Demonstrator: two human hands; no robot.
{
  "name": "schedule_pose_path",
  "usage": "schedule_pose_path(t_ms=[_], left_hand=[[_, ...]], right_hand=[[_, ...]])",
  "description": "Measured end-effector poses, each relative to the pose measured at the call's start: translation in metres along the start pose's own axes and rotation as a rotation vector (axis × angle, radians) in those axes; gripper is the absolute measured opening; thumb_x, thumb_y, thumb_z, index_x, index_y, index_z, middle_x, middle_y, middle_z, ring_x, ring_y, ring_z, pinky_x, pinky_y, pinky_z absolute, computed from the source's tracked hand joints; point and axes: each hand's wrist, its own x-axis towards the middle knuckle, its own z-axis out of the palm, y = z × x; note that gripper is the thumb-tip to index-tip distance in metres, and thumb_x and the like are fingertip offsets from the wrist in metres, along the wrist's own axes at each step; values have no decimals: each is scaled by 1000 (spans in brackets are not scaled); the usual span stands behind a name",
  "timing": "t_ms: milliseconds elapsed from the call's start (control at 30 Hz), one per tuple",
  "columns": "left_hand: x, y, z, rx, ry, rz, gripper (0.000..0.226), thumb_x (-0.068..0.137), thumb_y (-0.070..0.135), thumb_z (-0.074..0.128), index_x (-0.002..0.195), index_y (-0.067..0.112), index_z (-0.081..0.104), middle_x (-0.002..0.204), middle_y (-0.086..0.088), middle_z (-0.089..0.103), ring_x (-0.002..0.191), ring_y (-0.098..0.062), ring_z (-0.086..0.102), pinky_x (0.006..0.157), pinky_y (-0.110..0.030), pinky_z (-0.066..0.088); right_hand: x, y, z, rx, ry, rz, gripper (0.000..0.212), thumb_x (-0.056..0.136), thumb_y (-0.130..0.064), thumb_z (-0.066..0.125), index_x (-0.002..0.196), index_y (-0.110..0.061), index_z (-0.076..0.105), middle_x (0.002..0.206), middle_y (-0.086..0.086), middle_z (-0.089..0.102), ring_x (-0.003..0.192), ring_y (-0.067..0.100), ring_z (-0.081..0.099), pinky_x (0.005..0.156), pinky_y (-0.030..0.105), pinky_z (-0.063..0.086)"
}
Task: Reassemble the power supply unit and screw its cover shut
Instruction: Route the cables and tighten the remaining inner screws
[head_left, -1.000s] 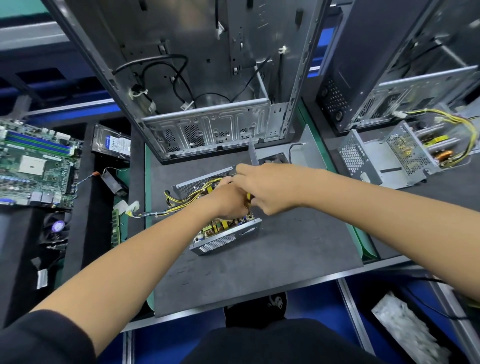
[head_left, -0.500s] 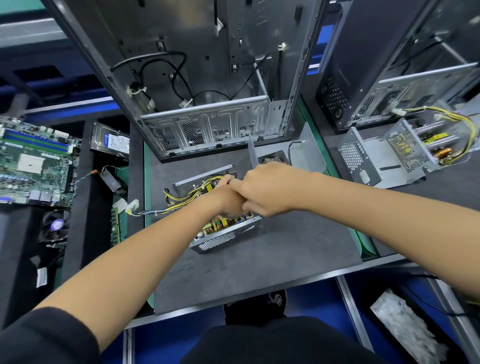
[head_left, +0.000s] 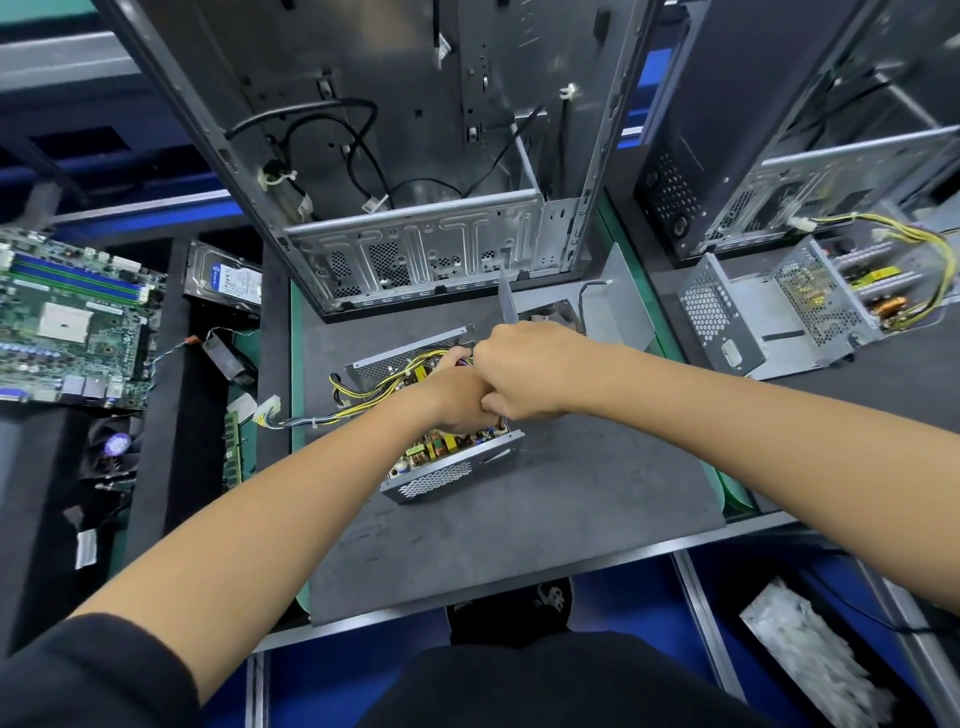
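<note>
The open power supply unit (head_left: 453, 470) lies on the grey mat, its circuit board and yellow wires (head_left: 387, 387) showing. My left hand (head_left: 457, 402) reaches into the box with curled fingers among the wires; my right hand hides what it holds. My right hand (head_left: 527, 374) is a fist pressed against the left one, and it grips a slim grey tool (head_left: 506, 299) that sticks up and away from me. The unit's cover (head_left: 615, 299) lies just behind my right hand, tilted on the mat.
An empty computer case (head_left: 415, 260) stands right behind the unit. A motherboard (head_left: 67, 322) and a hard drive (head_left: 226, 280) lie at the left. A second opened power supply (head_left: 810, 306) and another case (head_left: 779, 156) are at the right. The mat's front edge (head_left: 519, 582) is near me.
My right fist has drawn in against my left hand over the unit. The tool stays upright, and the unit has not moved.
</note>
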Motion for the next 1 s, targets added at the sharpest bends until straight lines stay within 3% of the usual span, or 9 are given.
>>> schedule_pose_path(t_ms=[100,200,333,400,500,600,733,900,1000], left_hand=[[-1,0,-1,98,-19,6,31,97,25,40,98,12,68,98,-3,68,105,-16,52,108,-29,14],[1,0,-1,149,-49,-16,35,97,28,37,102,14,69,103,-2,68,109,-16,48,109,-30,10],[3,3,0,78,-37,-38,31,93,19,40,100,5,67,101,-12,67,94,-22,52,91,-28,27],[1,3,0,27,-18,-38,29,92,16,41,98,2,66,98,-14,67,88,-23,50,91,-30,29],[-1,-2,1,-44,-48,0,30,98,21,41,106,4,65,107,-11,66,96,-15,48,98,-27,27],[-4,-6,3,-126,1,40,28,97,20,46,104,2,65,108,-12,66,94,-11,43,84,-19,24],[-4,-6,3,-187,96,29,20,90,10,49,97,-1,65,96,-17,67,83,-16,43,72,-7,25],[-3,-5,3,-34,92,27,27,92,19,44,104,6,64,100,-9,66,100,-19,49,105,-28,18],[-4,-5,4,-35,90,13,28,92,21,45,101,3,63,100,-13,66,104,-25,49,93,-24,17]], right_hand=[[0,0,0,13,-40,23,10,83,-23,60,84,-15,53,61,-2,34,56,24,45,44,24,23],[-3,2,-7,26,-149,-5,41,81,-18,61,119,-18,48,81,0,40,66,24,50,44,25,25],[-4,1,-17,-97,-104,-67,34,77,-5,58,66,-24,32,71,4,38,51,14,36,41,26,20],[-3,-1,-17,-190,-54,-101,38,78,-6,58,60,-16,27,60,2,30,51,19,36,40,25,18],[-1,-7,-10,-191,-34,-102,24,83,-15,59,71,-16,38,62,4,31,57,24,37,40,25,17],[4,-9,-5,-165,-28,-61,8,86,-18,56,87,-11,58,80,12,57,59,23,38,41,24,18],[7,-9,-10,-166,-66,-8,6,90,-19,51,87,-16,56,95,12,63,63,25,42,47,26,27],[2,-3,-17,-87,-161,31,25,86,-22,57,96,-14,37,90,6,45,56,16,39,44,27,24],[1,1,-19,-70,-144,-41,18,80,-11,60,93,-11,47,97,8,49,62,18,44,43,23,21]])
